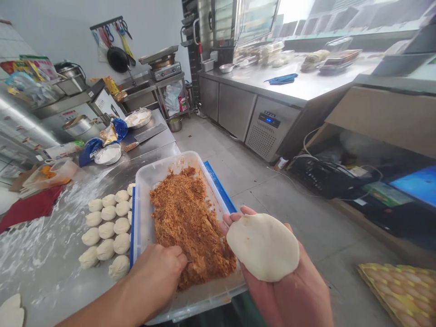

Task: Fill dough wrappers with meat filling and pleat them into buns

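My left hand (166, 268) is closed, knuckles up, over the near-left part of a reddish-brown crumbly filling (187, 218). A small thin metallic bit shows beside its fingers; what it grips is otherwise hidden. The filling lies in a clear plastic tub (143, 177). Palm up at the tub's right side, my right hand (289, 290) carries a flat round dough wrapper (264, 247), its fingers under the far edge and the thumb at the right. No filling heap lies on the wrapper. Left of the tub, several pleated filled buns (105, 230) stand in rows on the floured steel table (44, 259).
Blue edges (218, 186) show along the tub's sides. Dough pieces (12, 311) lie at the lower left. Beyond are a bowl of flour (108, 154), a cleaver (150, 132) and a red cloth (30, 209). An egg tray (398, 290) sits low at the right.
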Motion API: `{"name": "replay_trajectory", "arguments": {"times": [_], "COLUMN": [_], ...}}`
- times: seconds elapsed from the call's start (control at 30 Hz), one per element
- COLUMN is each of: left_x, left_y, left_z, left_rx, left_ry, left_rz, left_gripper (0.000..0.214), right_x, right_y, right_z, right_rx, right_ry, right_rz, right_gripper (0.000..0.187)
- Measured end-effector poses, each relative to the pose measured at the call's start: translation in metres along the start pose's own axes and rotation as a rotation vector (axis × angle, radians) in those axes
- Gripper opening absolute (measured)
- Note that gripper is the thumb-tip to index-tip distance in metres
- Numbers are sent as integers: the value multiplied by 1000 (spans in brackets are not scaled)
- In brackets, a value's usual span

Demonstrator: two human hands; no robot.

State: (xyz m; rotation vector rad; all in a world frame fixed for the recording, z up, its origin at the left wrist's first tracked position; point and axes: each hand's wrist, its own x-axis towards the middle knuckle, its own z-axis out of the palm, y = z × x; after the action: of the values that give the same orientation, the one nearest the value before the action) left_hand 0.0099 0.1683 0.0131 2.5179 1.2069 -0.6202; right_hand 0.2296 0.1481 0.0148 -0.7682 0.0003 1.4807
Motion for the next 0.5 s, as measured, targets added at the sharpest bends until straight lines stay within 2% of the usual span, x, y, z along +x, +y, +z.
{"name": "replay_trajectory", "arguments": {"times": [0.17, 0.27, 0.4, 0.5], "left_x": [3, 7, 4, -11], "left_y": [2, -2, -12, -19], "left_z": [0, -1, -12, -18], "left_rx": [-138, -302, -770, -1097], "left_ry": [37, 64, -9, 26], "left_rz": [39, 25, -61, -146], "left_gripper": [19, 21, 21, 21], "right_x": [-1, -1, 0, 1], "right_y": [1, 0, -8, -14], "right_z": [-3, -1, 5, 11], "right_rx": [-16, -12, -23, -7], "right_ry": [-6, 17, 65, 60], "right_rz": [9, 28, 40, 6], "right_gripper": [54, 55, 52, 41]}}
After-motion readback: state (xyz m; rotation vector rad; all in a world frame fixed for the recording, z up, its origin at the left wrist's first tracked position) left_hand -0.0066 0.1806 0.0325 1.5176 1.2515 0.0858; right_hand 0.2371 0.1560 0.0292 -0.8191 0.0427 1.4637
